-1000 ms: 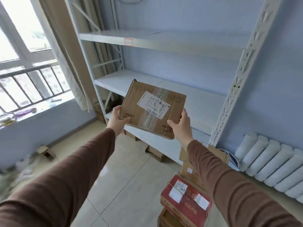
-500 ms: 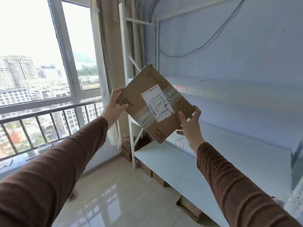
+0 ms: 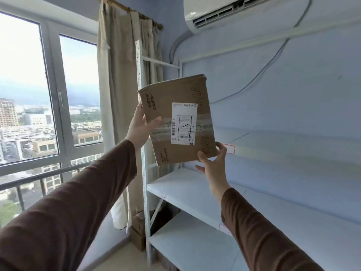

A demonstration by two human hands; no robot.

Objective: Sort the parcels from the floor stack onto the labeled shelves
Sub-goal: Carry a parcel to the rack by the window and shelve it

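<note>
Cardboard parcel (image 3: 175,118) held up before white shelves (image 3: 187,184), left hand (image 3: 139,127) gripping its left edge, right hand (image 3: 214,165) pinching its lower right corner

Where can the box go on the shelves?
The white shelf below the parcel shows bare board from the upright post to the wall. The shelf under it looks bare too. Brown boxes crowd the floor corner beside the curtain.

Long brown sleeves were worn on both arms, plain and unmarked, in a soft, smooth fabric. Each sleeve was ended at the wrist, where the left hand (image 3: 139,127) and the right hand (image 3: 214,166) were left bare.
</note>
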